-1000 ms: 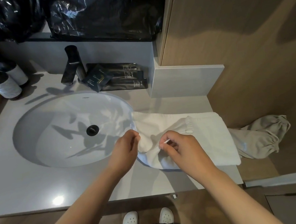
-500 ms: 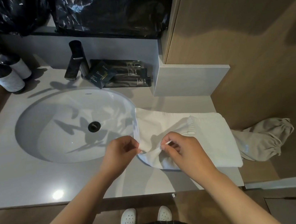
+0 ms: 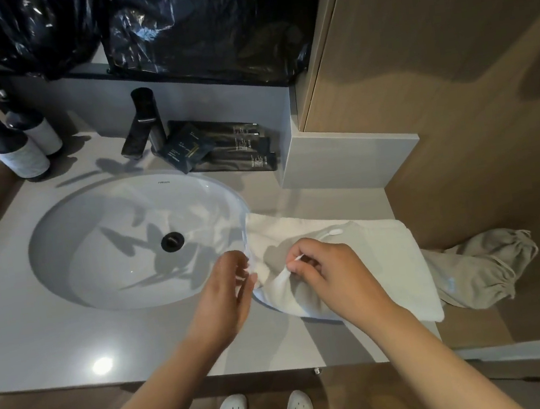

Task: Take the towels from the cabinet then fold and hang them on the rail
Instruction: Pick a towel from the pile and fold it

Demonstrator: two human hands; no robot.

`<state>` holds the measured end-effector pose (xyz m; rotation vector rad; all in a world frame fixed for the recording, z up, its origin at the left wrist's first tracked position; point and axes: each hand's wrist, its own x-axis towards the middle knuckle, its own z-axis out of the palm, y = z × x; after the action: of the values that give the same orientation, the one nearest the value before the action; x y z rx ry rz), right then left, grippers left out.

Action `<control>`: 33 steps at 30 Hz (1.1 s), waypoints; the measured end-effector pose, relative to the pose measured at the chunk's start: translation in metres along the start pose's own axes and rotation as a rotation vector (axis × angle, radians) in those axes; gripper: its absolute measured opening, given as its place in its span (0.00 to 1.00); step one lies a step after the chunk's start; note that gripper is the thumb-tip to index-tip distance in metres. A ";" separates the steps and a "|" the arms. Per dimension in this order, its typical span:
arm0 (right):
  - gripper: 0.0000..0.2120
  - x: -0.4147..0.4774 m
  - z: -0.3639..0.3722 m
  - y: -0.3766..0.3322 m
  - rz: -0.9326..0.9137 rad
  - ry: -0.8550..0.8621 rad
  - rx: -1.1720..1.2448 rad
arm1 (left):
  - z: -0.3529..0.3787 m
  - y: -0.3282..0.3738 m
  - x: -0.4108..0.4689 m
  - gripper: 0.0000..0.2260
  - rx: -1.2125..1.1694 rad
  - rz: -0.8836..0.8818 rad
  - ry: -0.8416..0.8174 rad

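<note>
Pinched towel; illegible print on sachets

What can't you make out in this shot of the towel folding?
Head view only.
- The rail: outside the frame.
- The towel, near edge: covered by left hand and right hand.
- The beige cloth, left end: behind the towel.
- Print on sachets: too small.
- Whatever is behind the black plastic: covered.

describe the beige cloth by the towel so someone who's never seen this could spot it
Find the oval sink in the grey countertop; right of it lies a white towel. Just beyond the towel's right edge, against the wood panel, sits the beige cloth: crumpled, with gathered drawstring ends, the only tan fabric there.
</note>
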<state>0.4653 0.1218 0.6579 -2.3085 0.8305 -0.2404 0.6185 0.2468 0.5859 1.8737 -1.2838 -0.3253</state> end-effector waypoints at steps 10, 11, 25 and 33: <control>0.15 0.032 0.014 -0.005 -0.037 -0.198 0.006 | 0.007 -0.008 -0.028 0.08 -0.247 -0.435 -0.162; 0.21 0.030 0.017 -0.001 -0.035 -0.227 0.012 | 0.008 -0.012 -0.030 0.11 -0.200 -0.476 -0.150; 0.18 0.036 0.017 0.081 0.138 -0.172 -0.223 | 0.008 -0.014 -0.034 0.12 -0.305 -0.550 -0.115; 0.12 0.084 0.037 0.087 0.130 -0.140 -0.304 | 0.015 -0.014 -0.034 0.12 -0.139 -0.566 -0.243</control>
<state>0.5010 0.0390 0.5697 -2.5025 0.9964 0.1121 0.6039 0.2710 0.5585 2.0938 -0.8257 -0.9377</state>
